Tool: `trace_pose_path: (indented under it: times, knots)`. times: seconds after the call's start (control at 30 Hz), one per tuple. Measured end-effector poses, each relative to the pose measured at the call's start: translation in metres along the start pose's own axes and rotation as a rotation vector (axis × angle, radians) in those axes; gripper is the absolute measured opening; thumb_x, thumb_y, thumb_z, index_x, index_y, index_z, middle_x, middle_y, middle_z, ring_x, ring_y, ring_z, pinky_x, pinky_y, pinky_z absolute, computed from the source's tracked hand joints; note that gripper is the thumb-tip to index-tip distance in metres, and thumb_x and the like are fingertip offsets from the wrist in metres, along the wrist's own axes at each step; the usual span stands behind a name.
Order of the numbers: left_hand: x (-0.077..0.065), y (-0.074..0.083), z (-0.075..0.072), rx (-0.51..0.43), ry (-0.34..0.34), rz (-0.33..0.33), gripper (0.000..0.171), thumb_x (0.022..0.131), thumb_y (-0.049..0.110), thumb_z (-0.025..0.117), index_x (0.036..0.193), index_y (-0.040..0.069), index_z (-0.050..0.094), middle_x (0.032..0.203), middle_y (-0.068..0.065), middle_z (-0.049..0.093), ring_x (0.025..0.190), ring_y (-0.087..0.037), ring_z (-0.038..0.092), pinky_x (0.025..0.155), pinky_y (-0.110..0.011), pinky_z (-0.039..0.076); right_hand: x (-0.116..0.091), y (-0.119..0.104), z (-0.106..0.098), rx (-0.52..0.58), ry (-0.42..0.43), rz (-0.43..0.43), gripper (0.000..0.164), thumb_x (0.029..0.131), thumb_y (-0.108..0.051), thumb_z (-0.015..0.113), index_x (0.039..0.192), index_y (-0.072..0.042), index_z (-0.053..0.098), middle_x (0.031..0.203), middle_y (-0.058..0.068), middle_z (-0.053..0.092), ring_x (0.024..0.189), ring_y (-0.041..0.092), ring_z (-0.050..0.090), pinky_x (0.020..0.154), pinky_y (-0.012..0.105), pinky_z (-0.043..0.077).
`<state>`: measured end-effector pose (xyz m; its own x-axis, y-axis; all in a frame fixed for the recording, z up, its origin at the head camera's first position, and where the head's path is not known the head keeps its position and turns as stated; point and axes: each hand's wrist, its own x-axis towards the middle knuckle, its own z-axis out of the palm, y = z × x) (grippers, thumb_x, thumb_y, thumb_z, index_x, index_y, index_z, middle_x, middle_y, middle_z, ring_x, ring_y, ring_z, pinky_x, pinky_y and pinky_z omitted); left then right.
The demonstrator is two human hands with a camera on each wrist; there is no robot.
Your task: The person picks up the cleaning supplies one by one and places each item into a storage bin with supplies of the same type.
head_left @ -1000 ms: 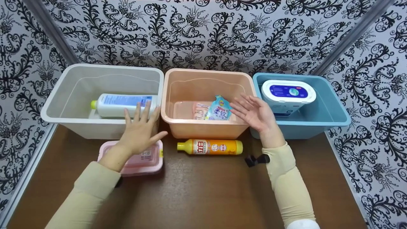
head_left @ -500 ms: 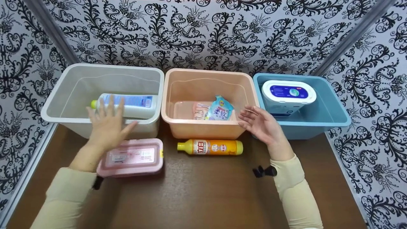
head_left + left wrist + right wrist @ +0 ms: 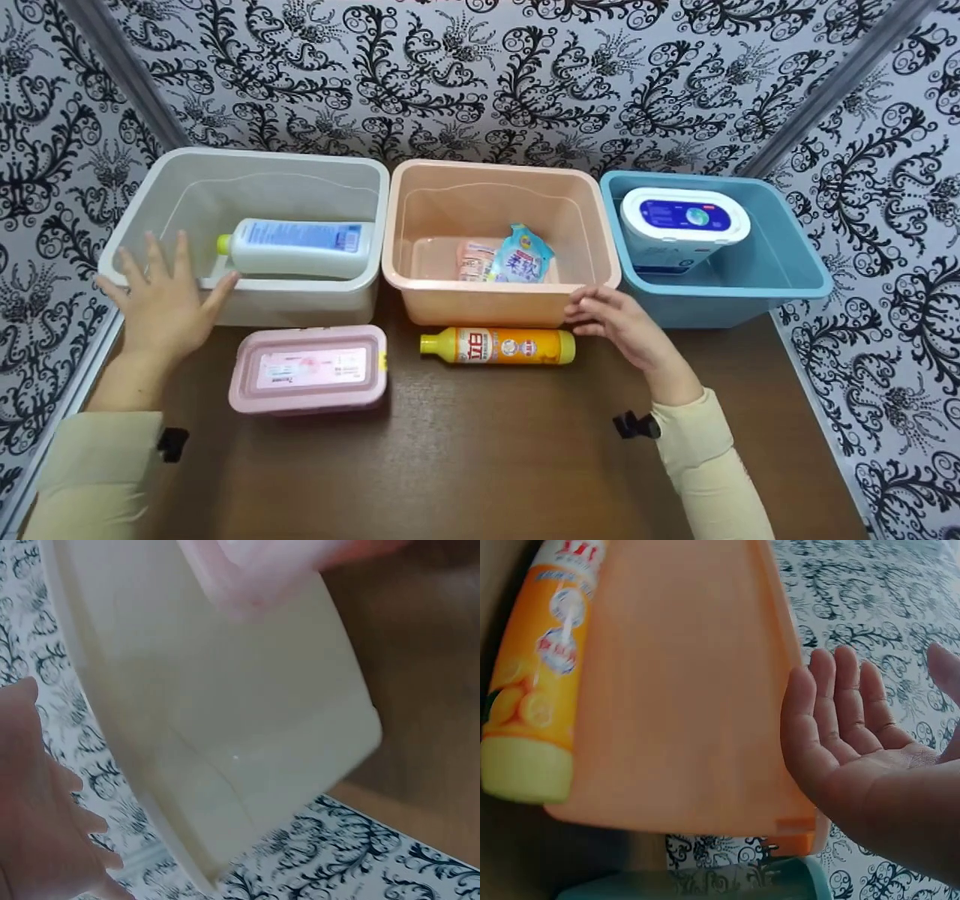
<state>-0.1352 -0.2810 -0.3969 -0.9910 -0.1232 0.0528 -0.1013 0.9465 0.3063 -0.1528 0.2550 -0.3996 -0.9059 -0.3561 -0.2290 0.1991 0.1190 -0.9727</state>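
Observation:
My left hand (image 3: 163, 311), fingers spread, hovers at the front left of the pale grey bin (image 3: 247, 285) and holds nothing. A white bottle (image 3: 300, 247) with a yellow-green cap lies inside that bin. Right of this hand, a pink lidded box (image 3: 311, 369) sits on the table. With relaxed, slightly bent fingers, my empty right hand (image 3: 619, 322) is near the front right corner of the orange bin (image 3: 480, 301). Just left of it lies a yellow-orange dish soap bottle (image 3: 499, 346). In the right wrist view, that hand's palm (image 3: 877, 772) faces up beside the bin.
Two soft packets, one pink (image 3: 474, 262) and one blue (image 3: 521, 259), lie in the orange bin. A blue bin (image 3: 780, 289) at the right holds a white tub (image 3: 679, 232) with a dark blue label. Patterned walls (image 3: 480, 75) enclose the brown table (image 3: 465, 457).
My left hand has moved left, away from above the pink box, uncovering it. My right hand has drawn back toward the front and slightly right, its fingers bending a little. The containers stay put.

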Motion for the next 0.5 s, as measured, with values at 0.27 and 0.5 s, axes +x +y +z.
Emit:
trace_pose_path:
  times: [0.27, 0.5]
  knots:
    - [0.003, -0.019, 0.004, 0.009, -0.008, -0.074, 0.094, 0.091, 0.067, 0.021, 0.147, -0.003, -0.004, 0.146, -0.036, -0.016, 0.128, -0.06, -0.022, 0.094, -0.076, -0.017, 0.006, 0.027, 0.011, -0.433, 0.054, 0.072, 0.051, 0.089, -0.031, 0.062, 0.124, 0.005, 0.051, 0.121, 0.022, 0.057, 0.108, 0.03, 0.054, 0.099, 0.041, 0.045]
    - [0.004, -0.026, 0.006, -0.012, -0.021, -0.138, 0.097, 0.089, 0.07, 0.019, 0.146, -0.004, -0.006, 0.145, -0.034, -0.023, 0.127, -0.06, -0.025, 0.095, -0.076, -0.017, 0.013, 0.053, 0.03, -0.735, 0.109, 0.05, 0.054, 0.082, -0.031, 0.071, 0.127, -0.006, 0.054, 0.134, 0.015, 0.051, 0.122, 0.033, 0.045, 0.11, 0.052, 0.03]
